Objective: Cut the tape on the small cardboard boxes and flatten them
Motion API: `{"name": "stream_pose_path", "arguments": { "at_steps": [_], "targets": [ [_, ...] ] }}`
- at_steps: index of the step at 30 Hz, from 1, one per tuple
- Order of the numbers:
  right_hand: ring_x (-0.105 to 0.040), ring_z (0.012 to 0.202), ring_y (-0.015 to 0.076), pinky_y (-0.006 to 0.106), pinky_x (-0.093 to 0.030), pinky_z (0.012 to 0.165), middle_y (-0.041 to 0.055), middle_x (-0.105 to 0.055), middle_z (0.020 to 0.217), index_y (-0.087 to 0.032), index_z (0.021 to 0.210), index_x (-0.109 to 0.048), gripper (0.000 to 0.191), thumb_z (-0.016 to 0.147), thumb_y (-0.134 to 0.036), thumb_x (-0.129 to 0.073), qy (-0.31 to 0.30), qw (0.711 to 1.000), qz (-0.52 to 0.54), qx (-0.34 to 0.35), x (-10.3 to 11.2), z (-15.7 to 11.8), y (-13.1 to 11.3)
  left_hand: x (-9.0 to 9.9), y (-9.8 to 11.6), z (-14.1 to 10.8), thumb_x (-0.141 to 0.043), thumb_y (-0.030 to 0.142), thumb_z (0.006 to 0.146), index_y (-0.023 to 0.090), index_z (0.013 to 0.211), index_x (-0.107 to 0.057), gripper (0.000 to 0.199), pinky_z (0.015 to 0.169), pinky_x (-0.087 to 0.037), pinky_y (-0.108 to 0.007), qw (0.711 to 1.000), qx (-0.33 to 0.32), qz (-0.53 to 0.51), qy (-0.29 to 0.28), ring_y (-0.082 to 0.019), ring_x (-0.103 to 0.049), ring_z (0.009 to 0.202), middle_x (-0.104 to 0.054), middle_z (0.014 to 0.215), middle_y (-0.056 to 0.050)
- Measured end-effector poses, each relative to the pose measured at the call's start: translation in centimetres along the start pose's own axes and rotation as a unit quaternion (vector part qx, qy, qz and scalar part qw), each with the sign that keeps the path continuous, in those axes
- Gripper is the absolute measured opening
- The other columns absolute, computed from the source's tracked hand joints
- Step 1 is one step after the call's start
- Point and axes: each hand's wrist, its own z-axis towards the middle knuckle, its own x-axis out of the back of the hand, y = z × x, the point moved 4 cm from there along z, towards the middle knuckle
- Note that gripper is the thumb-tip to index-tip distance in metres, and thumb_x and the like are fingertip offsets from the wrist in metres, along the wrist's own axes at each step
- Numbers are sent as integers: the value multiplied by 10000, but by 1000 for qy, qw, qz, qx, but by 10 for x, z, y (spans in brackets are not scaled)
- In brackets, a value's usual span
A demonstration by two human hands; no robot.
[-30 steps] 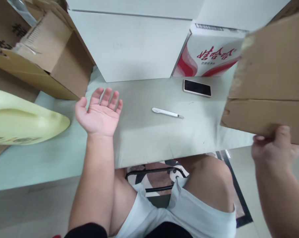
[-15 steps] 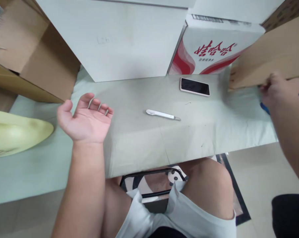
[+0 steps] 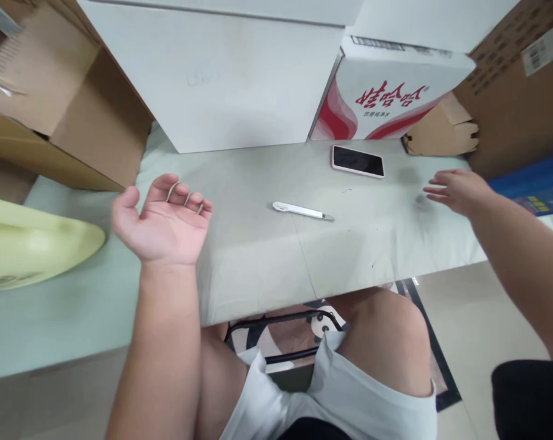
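My left hand (image 3: 168, 223) is raised at the left, palm up, its fingers loosely curled and apart, with nothing in it. Over the right part of the cloth is my right hand (image 3: 459, 190), empty, with its fingers stretched out to the left. A white craft knife (image 3: 299, 210) lies between the hands, its blade exposed and pointing right. Behind it rests a phone (image 3: 357, 162) with a dark screen and pale pink edge. A brown cardboard piece with a notched edge (image 3: 441, 131) sits beyond my right hand, against a white-and-red carton (image 3: 386, 98).
A pale green cloth (image 3: 253, 256) covers the table. White boxes (image 3: 239, 79) line the back. Open cardboard (image 3: 93, 116) and a yellow rounded object (image 3: 42, 247) stand at left. At right are a large brown box (image 3: 519, 116) and a blue package (image 3: 537, 183).
My right hand has let go of the brown cardboard and moved left, its fingers now open. The large brown box and blue package at right are uncovered. My left hand keeps its pose.
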Motion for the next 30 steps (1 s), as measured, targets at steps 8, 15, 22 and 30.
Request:
{"name": "stream_pose_path", "arguments": {
  "at_steps": [8, 15, 22, 30],
  "targets": [
    [-625, 648, 160, 269, -481, 589, 64, -717, 687, -172, 739, -756, 127, 762, -49, -776, -222, 968, -103, 62, -68, -82, -67, 2, 10, 4, -459, 563, 940, 225, 764, -652, 427, 577, -489, -292, 999, 2, -38, -3, -133, -541, 535, -560, 634, -7],
    [-717, 816, 207, 390, -617, 821, 86, -770, 1037, -216, 990, -779, 196, 840, -179, -659, -405, 787, -62, 461, -225, -237, -178, 14, 30, 7, -573, 506, 955, 224, 668, -600, 403, 556, -463, -256, 998, -66, -21, -12, -127, -505, 513, -500, 582, -1],
    [-598, 1418, 247, 449, -493, 1192, 90, -621, 1463, -180, 1177, -711, 356, 986, -140, -414, -415, 687, -23, 596, -333, -366, -299, 31, 57, 12, -558, 326, 959, 205, 626, -506, 358, 514, -376, -230, 994, -93, -47, 24, -97, -409, 471, -428, 548, 25],
    [-642, 1392, 322, 496, -542, 1190, 98, -592, 1555, -197, 1293, -696, 340, 997, -209, -529, -393, 697, 10, 600, -360, -372, -300, 32, 78, -10, -574, 238, 970, 208, 620, -441, 375, 527, -349, -243, 980, -189, 3, 60, -99, -361, 477, -349, 545, 40]
  ]
}}
